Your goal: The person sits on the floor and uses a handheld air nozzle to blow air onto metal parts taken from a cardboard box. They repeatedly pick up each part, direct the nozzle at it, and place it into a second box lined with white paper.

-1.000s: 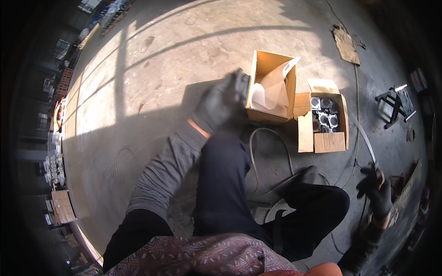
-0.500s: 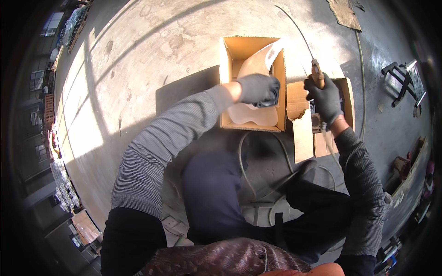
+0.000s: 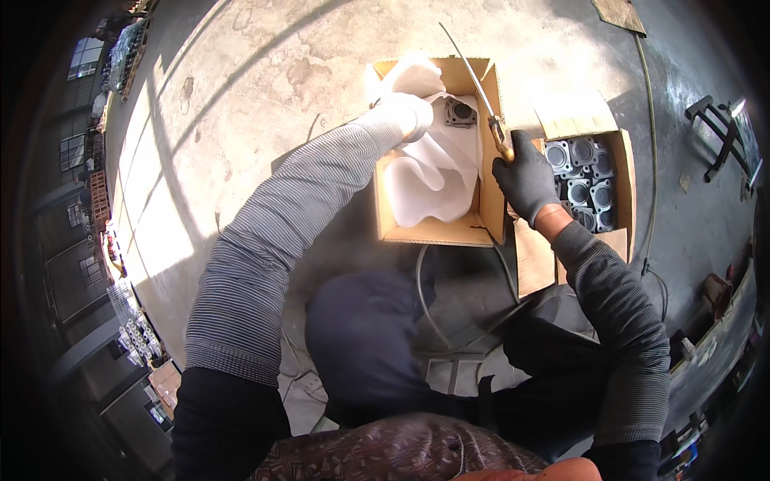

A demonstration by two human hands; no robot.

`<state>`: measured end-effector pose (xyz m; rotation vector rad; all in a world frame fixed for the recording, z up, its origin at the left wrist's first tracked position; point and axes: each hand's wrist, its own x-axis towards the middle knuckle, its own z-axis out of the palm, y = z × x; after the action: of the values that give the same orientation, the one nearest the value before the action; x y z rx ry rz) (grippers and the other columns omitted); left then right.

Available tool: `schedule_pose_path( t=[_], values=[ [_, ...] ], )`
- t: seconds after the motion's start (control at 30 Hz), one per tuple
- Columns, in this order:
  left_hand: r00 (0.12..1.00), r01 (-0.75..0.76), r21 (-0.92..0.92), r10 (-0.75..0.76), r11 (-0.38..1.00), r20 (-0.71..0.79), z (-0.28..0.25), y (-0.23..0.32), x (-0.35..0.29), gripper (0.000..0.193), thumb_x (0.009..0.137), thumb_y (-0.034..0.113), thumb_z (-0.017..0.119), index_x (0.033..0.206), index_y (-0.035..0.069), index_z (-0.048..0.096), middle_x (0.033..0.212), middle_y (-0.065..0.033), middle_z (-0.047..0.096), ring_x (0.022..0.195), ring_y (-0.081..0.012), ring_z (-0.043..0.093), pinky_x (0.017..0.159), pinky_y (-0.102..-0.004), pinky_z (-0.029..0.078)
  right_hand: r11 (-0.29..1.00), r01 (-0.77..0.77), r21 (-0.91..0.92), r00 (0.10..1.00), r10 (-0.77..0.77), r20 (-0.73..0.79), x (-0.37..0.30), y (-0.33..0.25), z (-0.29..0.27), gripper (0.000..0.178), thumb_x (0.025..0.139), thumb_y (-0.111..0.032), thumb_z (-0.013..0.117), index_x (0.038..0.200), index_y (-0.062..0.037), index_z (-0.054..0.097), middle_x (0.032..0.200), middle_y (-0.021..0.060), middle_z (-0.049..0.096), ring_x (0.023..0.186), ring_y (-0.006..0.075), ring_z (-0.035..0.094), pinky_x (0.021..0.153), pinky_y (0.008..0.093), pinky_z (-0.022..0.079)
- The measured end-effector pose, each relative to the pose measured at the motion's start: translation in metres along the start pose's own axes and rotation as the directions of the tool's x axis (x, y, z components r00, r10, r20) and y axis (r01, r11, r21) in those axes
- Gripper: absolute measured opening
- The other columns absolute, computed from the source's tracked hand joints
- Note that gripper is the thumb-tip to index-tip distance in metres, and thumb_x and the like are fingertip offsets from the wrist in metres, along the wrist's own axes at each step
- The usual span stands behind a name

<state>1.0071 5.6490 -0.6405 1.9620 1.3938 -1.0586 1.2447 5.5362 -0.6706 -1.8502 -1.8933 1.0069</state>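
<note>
A grey metal cylinder part with a square flange and round bore lies in the far right of a deep cardboard box. A white foam sheet spreads wavily across the box. At the box's far left side, my left hand is against the foam; it looks covered or washed out by glare, so its fingers do not show. My right hand, in a dark glove, is closed round an air blow gun with a brown body. Its long thin nozzle points away over the box's right wall.
Right of the deep box stands a second cardboard box packed with several metal cylinder parts. Its flaps are folded out. A hose runs along the floor beyond it. A black metal stand is far right.
The metal cylinder part has left my left hand and now lies in the deep box. My left hand moved to the far left, and my right hand shifted left with the blow gun.
</note>
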Motion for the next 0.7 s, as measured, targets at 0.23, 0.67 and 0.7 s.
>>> schedule_pose_path(
  t=[0.23,0.67,0.7],
  values=[
    [0.964,-0.223,-0.600,0.266,0.768,-0.018,-0.016,0.028,0.058,0.021,0.093,0.018,0.068,0.077,0.006,0.073,0.066,-0.0033,0.066,0.055,-0.0153,0.060,0.055,-0.0340,0.053,0.998,-0.058,0.019,0.998,0.059,-0.033,-0.004,0.023,-0.006,0.030,0.089,-0.020,0.065,0.114,-0.0084,0.053,0.099,0.0270,0.069,0.092,0.0504,0.067,0.081,0.0580,0.053],
    [0.964,-0.215,-0.364,0.256,0.906,0.069,-0.025,0.037,0.116,0.014,0.091,0.016,0.065,0.095,0.004,0.071,0.085,-0.0119,0.069,0.074,-0.0261,0.065,0.068,-0.0393,0.052,0.994,-0.010,0.110,1.000,0.010,-0.001,-0.003,0.022,-0.017,0.024,0.089,-0.017,0.064,0.108,-0.0063,0.053,0.098,0.0249,0.068,0.092,0.0486,0.066,0.081,0.0559,0.052],
    [0.963,-0.231,-0.344,0.264,0.910,0.054,-0.021,0.038,0.117,0.014,0.091,0.016,0.065,0.096,0.004,0.071,0.086,-0.0124,0.069,0.076,-0.0265,0.066,0.070,-0.0395,0.052,0.994,-0.027,0.106,0.999,0.025,0.023,-0.002,0.022,-0.017,0.024,0.089,-0.017,0.064,0.108,-0.0061,0.053,0.098,0.0253,0.068,0.092,0.0487,0.066,0.081,0.0558,0.053]
  ],
)
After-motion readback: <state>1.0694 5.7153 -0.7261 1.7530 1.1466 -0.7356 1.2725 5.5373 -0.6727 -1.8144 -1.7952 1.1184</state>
